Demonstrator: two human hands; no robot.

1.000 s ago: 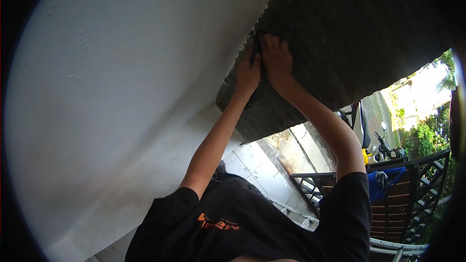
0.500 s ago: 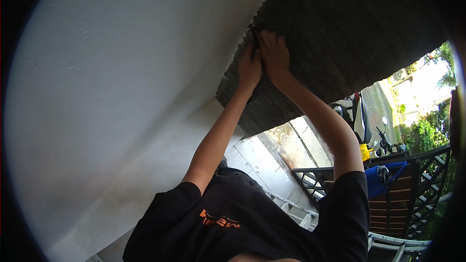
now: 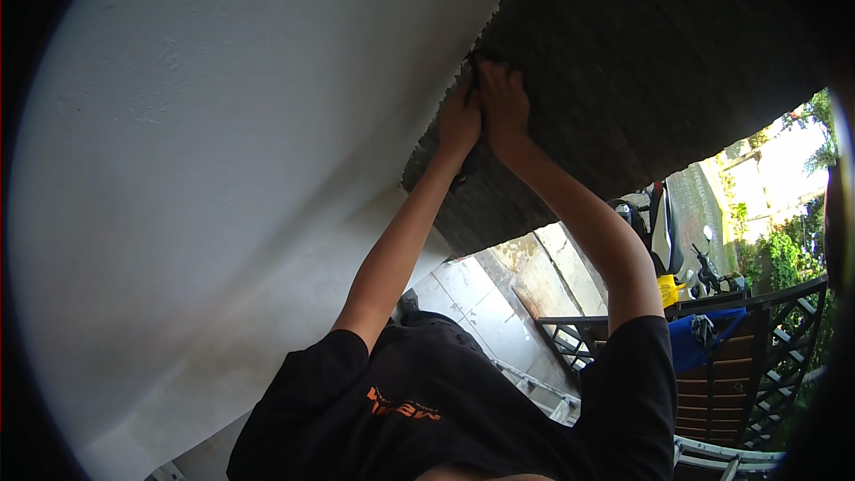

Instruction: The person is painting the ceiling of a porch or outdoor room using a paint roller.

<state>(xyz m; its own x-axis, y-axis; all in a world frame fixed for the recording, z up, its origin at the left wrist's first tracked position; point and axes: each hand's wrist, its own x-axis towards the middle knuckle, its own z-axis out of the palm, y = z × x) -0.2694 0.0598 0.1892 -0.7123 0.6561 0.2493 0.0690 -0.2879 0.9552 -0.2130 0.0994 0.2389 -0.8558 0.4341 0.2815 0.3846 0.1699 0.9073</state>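
Observation:
Both my arms reach up to a dark, ridged sheet (image 3: 623,80), along its jagged edge beside the white wall (image 3: 223,169). My left hand (image 3: 460,125) is closed at that edge, around a dark, narrow thing whose kind I cannot make out in the shade. Part of it shows above the fingers, and a bit of dark shows below the wrist. Right beside it, my right hand (image 3: 505,102) lies against the sheet with its fingers stretched upward and slightly apart. The two hands touch or nearly touch along their inner sides.
Below me stands a metal ladder (image 3: 563,410) on a tiled floor (image 3: 463,289). To the right is a dark gate with brown slats (image 3: 712,401), a blue cloth (image 3: 690,338) hanging over it. Parked motorbikes (image 3: 663,232) and green plants (image 3: 788,254) lie beyond.
The view has shifted slightly, so the sheet and gate sit a little lower. My hands stay at the same spot on the sheet's edge, the right fingers a bit more bent.

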